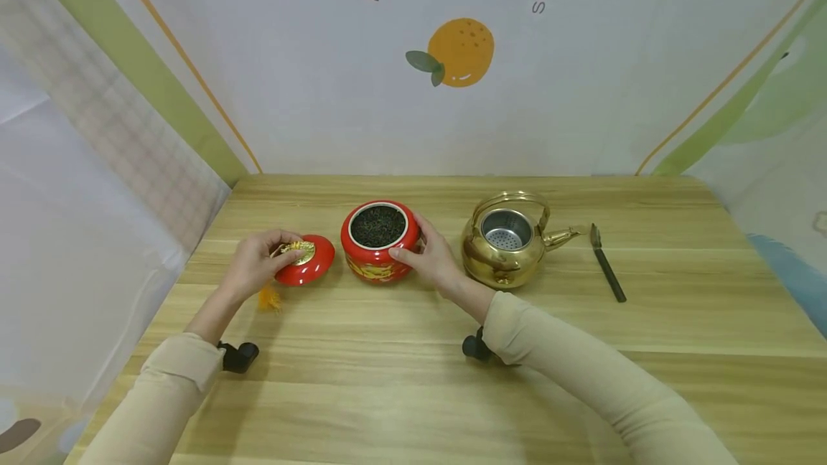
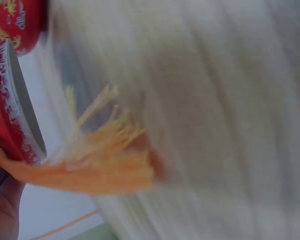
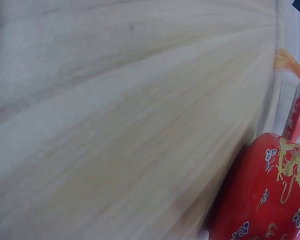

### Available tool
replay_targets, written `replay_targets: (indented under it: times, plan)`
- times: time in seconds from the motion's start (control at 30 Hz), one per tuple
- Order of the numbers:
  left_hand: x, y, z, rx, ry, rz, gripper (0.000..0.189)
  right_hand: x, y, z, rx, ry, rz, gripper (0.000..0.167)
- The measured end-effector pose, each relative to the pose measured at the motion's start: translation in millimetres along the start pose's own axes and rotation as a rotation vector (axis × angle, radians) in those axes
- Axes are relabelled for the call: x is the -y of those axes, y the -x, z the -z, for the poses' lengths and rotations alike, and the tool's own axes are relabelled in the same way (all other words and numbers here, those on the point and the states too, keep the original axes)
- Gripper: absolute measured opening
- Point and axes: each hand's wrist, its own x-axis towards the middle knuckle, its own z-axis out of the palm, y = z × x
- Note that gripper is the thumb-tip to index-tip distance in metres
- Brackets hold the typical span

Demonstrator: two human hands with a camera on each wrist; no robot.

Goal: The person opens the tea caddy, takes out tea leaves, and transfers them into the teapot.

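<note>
Red and glossy, the round, gold-topped lid (image 1: 318,270) was pinched in the left hand (image 1: 257,262), near the rounded red, dragon-patterned jar (image 1: 390,255) of dark leaves (image 1: 377,227). The right hand (image 1: 431,257) gripped that jar on the wood-grained table (image 1: 362,379), left of the shiny gold-coloured kettle (image 1: 504,264). Uncovering seemed underway; next called for a gentle lid set-down.

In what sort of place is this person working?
Perhaps a makeshift indoor booth for making tea: a fruit-printed sheet rises behind a wooden table, which has a kettle and a red jar of what look like tea leaves.
</note>
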Motion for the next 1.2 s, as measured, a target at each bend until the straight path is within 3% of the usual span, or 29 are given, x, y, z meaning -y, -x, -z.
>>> replay_targets:
  times: [0.4, 0.8, 1.2]
  plan:
    - [10.8, 6.1, -6.0, 0.009, -0.059, 0.014, 0.016, -2, -1.8, 2, -0.002, 0.013, 0.003, 0.078]
    - [13.7, 9.2, -12.6, 0.008, -0.112, -0.016, 0.016, -3, -1.6, 1, 0.000, 0.024, 0.007, 0.079]
    - [14.6, 10.0, -15.1, 0.027, -0.128, -0.004, 0.018, -4, -2.2, 2, 0.006, -0.005, 0.015, 0.078]
